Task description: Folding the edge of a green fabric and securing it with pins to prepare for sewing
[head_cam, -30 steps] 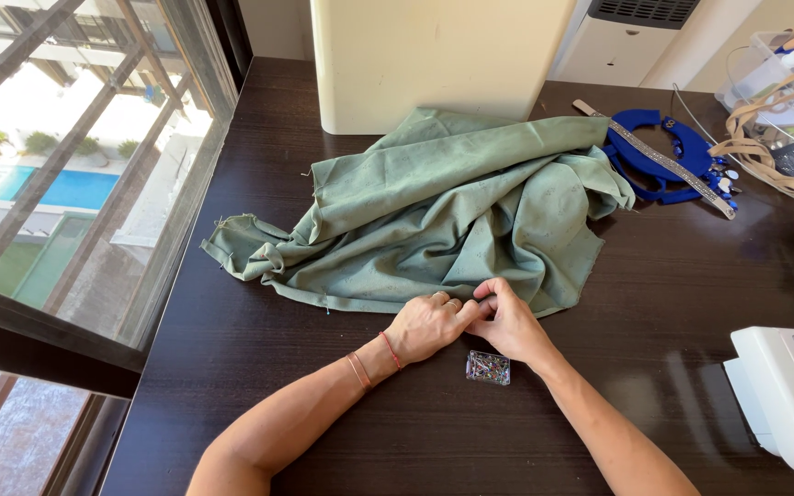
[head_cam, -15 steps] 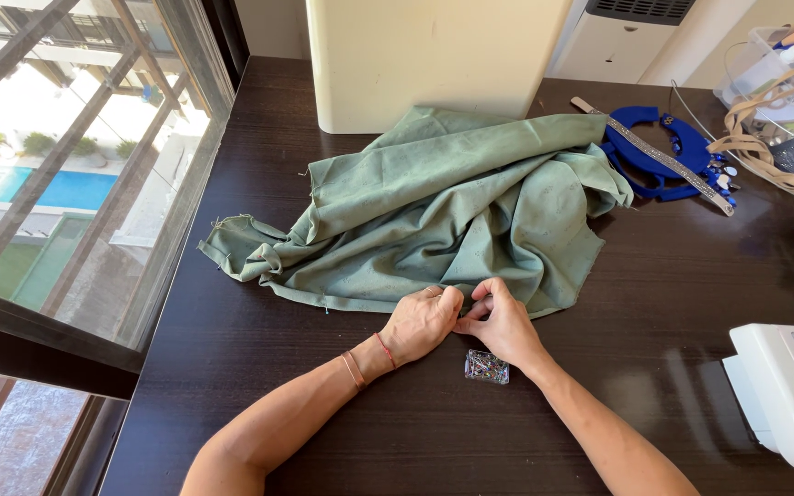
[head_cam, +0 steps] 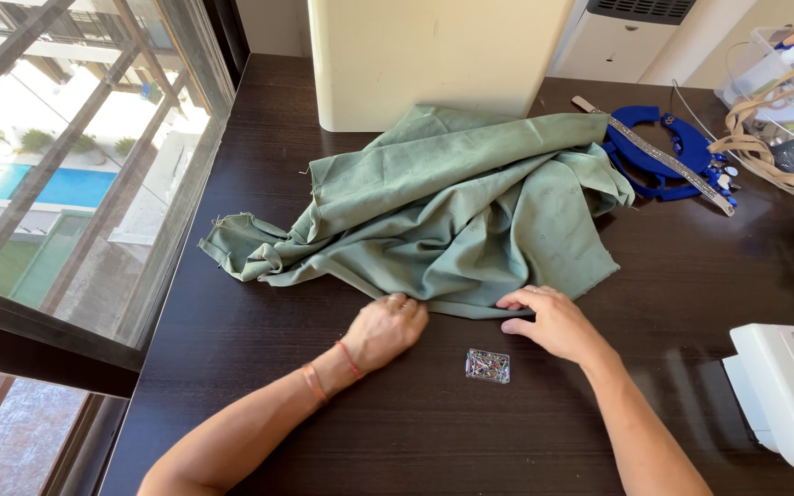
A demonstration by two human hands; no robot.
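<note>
Two bare hands rest on the near hem of a sage-green cloth [head_cam: 452, 220], a soft woven piece heaped in loose folds with frayed edges, lying at the middle of the dark wood-grain bench [head_cam: 232, 386]. The left hand [head_cam: 388, 329], curled into a loose fist with knuckles up, presses the hem at about 7 o'clock of the heap; whether it pinches the fabric cannot be told. The right hand [head_cam: 553, 321] lies nearly flat, fingers together, fingertips on the hem at about 5 o'clock. Between the wrists sits a small clear box of pins [head_cam: 488, 366], rectangular and glinting. At 2 o'clock of the cloth lies a blue plastic hoop-shaped piece [head_cam: 654, 152] crossed by a beaded strap [head_cam: 682, 174]. At 4 o'clock stands a smooth white sewing machine [head_cam: 788, 395]
</note>
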